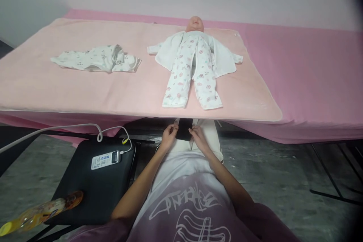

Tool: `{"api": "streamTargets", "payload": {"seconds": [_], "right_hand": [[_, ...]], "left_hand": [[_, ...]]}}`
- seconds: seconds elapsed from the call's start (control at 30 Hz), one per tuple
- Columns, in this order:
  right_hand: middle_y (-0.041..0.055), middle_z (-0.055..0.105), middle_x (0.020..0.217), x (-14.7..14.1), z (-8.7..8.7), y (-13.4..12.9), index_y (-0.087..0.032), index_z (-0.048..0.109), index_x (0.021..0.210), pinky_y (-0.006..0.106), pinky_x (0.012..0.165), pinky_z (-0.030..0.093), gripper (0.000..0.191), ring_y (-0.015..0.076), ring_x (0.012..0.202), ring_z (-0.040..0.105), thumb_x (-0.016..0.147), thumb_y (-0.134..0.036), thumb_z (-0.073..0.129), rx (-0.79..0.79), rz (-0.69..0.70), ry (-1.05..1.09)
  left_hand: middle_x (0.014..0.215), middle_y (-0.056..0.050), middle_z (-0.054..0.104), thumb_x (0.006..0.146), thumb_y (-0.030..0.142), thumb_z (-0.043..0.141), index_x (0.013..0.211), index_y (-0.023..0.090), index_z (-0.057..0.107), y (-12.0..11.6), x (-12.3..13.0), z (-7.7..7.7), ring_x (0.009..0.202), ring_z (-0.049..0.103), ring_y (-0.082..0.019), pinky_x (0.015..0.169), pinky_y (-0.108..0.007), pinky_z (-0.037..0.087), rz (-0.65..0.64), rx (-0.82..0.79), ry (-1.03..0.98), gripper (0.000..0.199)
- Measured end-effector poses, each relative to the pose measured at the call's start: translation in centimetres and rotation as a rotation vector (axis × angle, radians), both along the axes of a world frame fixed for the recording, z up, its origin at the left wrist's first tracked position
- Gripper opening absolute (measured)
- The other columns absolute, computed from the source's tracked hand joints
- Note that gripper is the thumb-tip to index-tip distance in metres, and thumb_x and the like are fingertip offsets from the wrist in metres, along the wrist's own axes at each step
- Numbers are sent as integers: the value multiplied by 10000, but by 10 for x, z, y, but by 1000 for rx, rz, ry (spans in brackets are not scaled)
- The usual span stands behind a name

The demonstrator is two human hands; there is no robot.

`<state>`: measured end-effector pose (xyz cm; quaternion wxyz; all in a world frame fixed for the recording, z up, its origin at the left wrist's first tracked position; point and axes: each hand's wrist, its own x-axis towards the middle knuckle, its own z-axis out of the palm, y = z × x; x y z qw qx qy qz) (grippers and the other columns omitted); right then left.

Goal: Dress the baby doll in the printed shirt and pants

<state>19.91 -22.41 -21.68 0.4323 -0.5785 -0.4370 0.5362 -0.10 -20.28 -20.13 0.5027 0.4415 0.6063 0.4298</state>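
Note:
Between my hands, low over my lap, is a black phone [185, 130]. My left hand [169, 136] grips its left edge with bent fingers. On the opposite edge, my right hand [198, 137] pinches it. Beyond the table edge a baby doll [195, 24] lies on its back. A white long-sleeved top [224, 56] is spread out at its sides, and white printed trousers [177, 85] cover its front and legs. Off to the left lies a crumpled white printed baby garment [99, 58].
A pale pink mat [119, 92] lies over a pink tablecloth [312, 72]. To my left, a black chair [93, 193] bears a white power bank [105, 160] with a plugged-in cable [70, 126], and a bottle [42, 213]. Dark metal legs [326, 170] stand at right.

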Motion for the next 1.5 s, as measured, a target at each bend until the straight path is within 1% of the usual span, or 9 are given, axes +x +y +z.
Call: {"api": "streamTargets", "payload": {"seconds": [0.17, 0.3, 0.43, 0.63, 0.8, 0.9, 1.03, 1.27, 1.5], "right_hand": [[41, 747, 966, -6, 5, -4, -231, 651, 1104, 373, 844, 603, 528, 252, 918, 731, 904, -707, 757, -64, 6, 28], [75, 806, 1158, -9, 12, -8, -254, 647, 1190, 439, 956, 662, 549, 302, 1122, 780, 827, -604, 864, -106, 54, 219], [103, 771, 1387, -8, 15, -10, -295, 582, 1407, 481, 942, 714, 766, 325, 1251, 779, 778, -555, 934, -141, 140, 372], [108, 767, 1415, -5, 16, -17, -309, 558, 1440, 550, 1068, 691, 808, 336, 1324, 758, 788, -569, 958, -114, 171, 419], [113, 697, 1534, -13, 18, -28, -333, 529, 1536, 552, 1192, 629, 809, 323, 1432, 695, 876, -622, 898, -38, 179, 397], [122, 699, 1511, -15, 17, -30, -312, 517, 1573, 532, 1287, 546, 828, 311, 1466, 660, 902, -634, 879, 15, 154, 319], [142, 649, 1568, -10, 13, -29, -283, 492, 1612, 525, 1370, 435, 807, 307, 1509, 614, 960, -626, 823, 91, 148, 212], [151, 524, 1664, 8, -1, -21, -273, 633, 1563, 557, 1420, 326, 697, 348, 1613, 442, 1021, -706, 694, 214, 71, -71], [117, 582, 1564, 8, -9, -23, -333, 456, 1721, 484, 1242, 542, 890, 287, 1351, 599, 966, -612, 835, 169, 149, 183]], "left_hand": [[1076, -105, 826, 874, 557, 818, 992, 186, 790, -1, 0, 3, 936, 702, -239, 937, -357, 547, -2, -23, 22, 390], [1003, -103, 800, 839, 624, 842, 938, 196, 757, -4, 2, 6, 875, 682, -240, 886, -369, 545, -22, -27, 20, 447], [956, -102, 783, 812, 642, 861, 904, 214, 729, -8, 4, 11, 878, 690, -254, 889, -387, 547, -42, 8, 19, 457], [1062, -120, 793, 891, 727, 814, 1005, 225, 731, -16, 5, 15, 1014, 739, -280, 999, -416, 580, -39, 62, 3, 521], [1442, -145, 767, 961, 886, 689, 1425, 245, 733, -23, 18, 24, 1372, 716, -340, 1145, -451, 595, -60, -17, -309, 792], [1518, -132, 747, 980, 884, 669, 1566, 300, 670, -26, 27, 28, 1435, 700, -360, 1147, -484, 616, -106, -105, -530, 827], [1582, -117, 719, 962, 790, 780, 1604, 344, 630, -25, 32, 25, 1426, 705, -376, 1125, -510, 636, -96, -224, -656, 796], [1552, -97, 733, 996, 681, 848, 1516, 314, 666, -23, 29, 14, 1473, 679, -337, 1212, -503, 589, -139, -213, -861, 662], [1546, -104, 734, 1035, 653, 819, 1521, 302, 670, -22, 28, 4, 1463, 694, -341, 1216, -506, 590, -172, -198, -909, 617]]}}
